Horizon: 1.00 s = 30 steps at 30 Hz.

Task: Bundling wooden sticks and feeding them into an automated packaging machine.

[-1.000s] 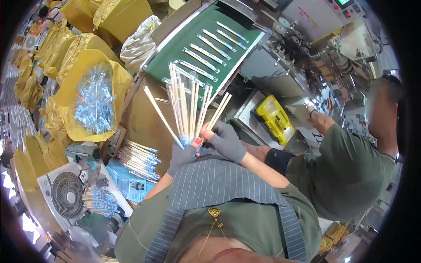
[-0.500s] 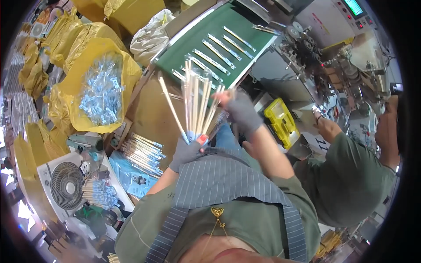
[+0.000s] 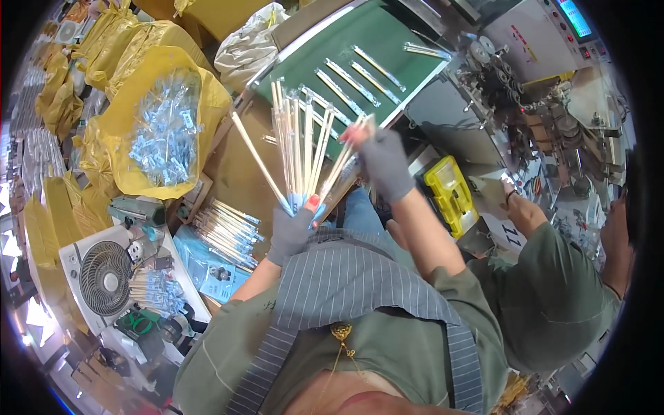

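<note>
My left hand (image 3: 290,232), in a grey fingerless glove, is closed around the blue lower ends of a fanned bunch of wrapped chopsticks (image 3: 297,152). The pale sticks spread upward in clear sleeves, with one pair leaning far to the left. My right hand (image 3: 384,162), gloved the same way, is at the upper end of the fan's rightmost chopsticks. Its fingers are pinched together there, slightly blurred. Behind the fan, several wrapped chopstick packets (image 3: 349,84) lie slanted across a green conveyor belt (image 3: 394,41).
Left of me stand a yellow bag (image 3: 211,117) of blue-and-clear wrappers, a stack of chopstick packets (image 3: 225,232) and a fan (image 3: 107,277). A yellow case (image 3: 449,197) lies to the right. Beyond it, a co-worker's hand (image 3: 515,197) is beside machinery (image 3: 553,131).
The whole view has shifted slightly. The held bunch has moved a little left and fans wider. My right hand stays at its right edge. Packets on the belt sit in slightly different places.
</note>
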Available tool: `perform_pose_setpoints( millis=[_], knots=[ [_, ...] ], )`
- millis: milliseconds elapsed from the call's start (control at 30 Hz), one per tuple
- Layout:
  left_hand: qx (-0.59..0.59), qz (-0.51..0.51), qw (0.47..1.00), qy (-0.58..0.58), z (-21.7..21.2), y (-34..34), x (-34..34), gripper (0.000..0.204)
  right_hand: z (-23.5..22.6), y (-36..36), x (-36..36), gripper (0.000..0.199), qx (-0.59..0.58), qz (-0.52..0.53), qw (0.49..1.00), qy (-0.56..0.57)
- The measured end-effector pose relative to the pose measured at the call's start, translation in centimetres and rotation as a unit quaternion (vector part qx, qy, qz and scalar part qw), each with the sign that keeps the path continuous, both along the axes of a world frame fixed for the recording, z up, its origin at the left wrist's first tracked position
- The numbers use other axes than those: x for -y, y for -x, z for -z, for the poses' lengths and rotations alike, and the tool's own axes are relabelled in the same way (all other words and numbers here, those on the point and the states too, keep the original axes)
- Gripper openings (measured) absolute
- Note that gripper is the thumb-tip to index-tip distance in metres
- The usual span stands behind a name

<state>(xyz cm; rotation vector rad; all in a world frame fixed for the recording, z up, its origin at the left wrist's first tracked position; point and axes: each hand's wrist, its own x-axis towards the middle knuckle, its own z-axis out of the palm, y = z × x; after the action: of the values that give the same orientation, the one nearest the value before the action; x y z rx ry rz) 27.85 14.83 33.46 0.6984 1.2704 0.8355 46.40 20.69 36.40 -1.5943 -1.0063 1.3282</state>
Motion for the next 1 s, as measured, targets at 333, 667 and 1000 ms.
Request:
perform_pose_setpoints(
  millis=[333,667,1000],
  knots=[
    [-0.024,0.104,0.994,-0.004,0.0,0.1,-0.1,0.024,0.3,-0.2,-0.7,0.023,-0.009,0.043,0.998,-0.054],
    [-0.002,0.024,1.0,-0.012,1.3,0.7,-0.4,0.024,2.3,4.9,4.8,0.028,-0.083,-0.018,0.994,-0.069],
    [-0.032,0.06,0.998,0.018,2.0,3.0,0.2,0.021,-0.2,-10.8,-3.2,0.027,-0.233,0.445,0.852,-0.148]
  ],
)
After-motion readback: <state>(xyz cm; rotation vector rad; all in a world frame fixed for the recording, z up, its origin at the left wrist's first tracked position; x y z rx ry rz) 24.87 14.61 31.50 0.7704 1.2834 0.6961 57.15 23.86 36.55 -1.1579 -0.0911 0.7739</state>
